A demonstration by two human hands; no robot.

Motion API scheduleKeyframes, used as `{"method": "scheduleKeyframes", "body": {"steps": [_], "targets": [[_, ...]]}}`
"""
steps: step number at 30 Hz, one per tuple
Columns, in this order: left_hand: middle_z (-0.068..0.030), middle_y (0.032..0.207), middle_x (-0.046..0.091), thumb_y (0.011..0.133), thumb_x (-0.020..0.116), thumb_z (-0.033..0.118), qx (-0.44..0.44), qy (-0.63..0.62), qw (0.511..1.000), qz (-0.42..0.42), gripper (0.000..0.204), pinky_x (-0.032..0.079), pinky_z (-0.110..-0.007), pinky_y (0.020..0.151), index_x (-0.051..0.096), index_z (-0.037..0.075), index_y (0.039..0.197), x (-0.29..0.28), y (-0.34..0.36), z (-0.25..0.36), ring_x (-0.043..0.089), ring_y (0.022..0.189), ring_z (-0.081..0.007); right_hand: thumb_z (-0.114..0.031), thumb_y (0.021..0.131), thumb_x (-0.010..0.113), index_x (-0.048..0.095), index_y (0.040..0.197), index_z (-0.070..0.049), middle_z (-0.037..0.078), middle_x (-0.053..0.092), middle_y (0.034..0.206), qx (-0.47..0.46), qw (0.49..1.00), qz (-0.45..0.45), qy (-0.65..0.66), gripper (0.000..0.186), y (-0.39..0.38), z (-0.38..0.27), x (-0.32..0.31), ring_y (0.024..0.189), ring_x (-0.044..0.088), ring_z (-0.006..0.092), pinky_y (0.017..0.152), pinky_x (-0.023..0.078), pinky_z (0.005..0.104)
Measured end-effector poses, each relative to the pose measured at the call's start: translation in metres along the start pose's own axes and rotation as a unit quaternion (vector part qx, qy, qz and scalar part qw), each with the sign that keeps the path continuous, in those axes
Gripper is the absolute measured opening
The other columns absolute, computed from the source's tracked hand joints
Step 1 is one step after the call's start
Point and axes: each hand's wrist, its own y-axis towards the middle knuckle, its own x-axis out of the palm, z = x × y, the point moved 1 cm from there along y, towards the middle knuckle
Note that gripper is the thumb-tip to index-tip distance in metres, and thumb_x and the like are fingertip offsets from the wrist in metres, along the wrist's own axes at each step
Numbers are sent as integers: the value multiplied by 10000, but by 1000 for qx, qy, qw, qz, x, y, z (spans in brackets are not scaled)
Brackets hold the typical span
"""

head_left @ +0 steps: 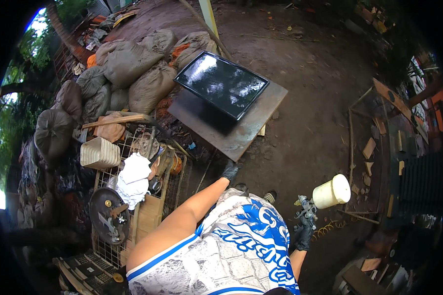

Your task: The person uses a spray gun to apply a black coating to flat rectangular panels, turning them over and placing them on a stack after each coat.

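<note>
My right hand (pixel 304 238), in a black glove, is closed round a spray gun (pixel 307 211) with a whitish paint cup (pixel 332 191) on it. The gun is held low on my right, beside my body. My left hand (pixel 230 171), also gloved in black, is at the near corner of a flat brown board (pixel 241 140), its fingers closed on that corner. A glossy black rectangular panel (pixel 226 84) with a raised rim sits above the board, reflecting the sky. What supports the panel underneath is hidden.
Stuffed sacks (pixel 133 64) are piled at the left. Nearer stands a wire rack (pixel 103 236) holding a beige plastic container (pixel 100 153), a white cloth (pixel 134 178) and a dark round lid with metal fittings (pixel 109 215). A yellow coiled hose (pixel 330 228) hangs at the right near a frame (pixel 350 137).
</note>
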Motion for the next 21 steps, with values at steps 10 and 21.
{"method": "scheduleKeyframes", "body": {"steps": [10,21], "targets": [[-207,1366,563,878,654,367,-6,200,967,-157,629,421,-378,1044,504,22,1383,-13,9,6,538,1260,-329,-203,879,663,654,1196,-143,-23,642,1094,-20,1000,-8,22,322,2,12,-7,893,554,89,665,421,259],[-235,1414,503,783,763,240,-110,142,924,338,893,402,-374,1065,295,24,1511,-117,18,-76,510,1283,-356,-199,881,649,664,1158,-137,-46,645,1052,-19,999,26,6,284,9,16,-8,787,536,90,598,416,257]]}}
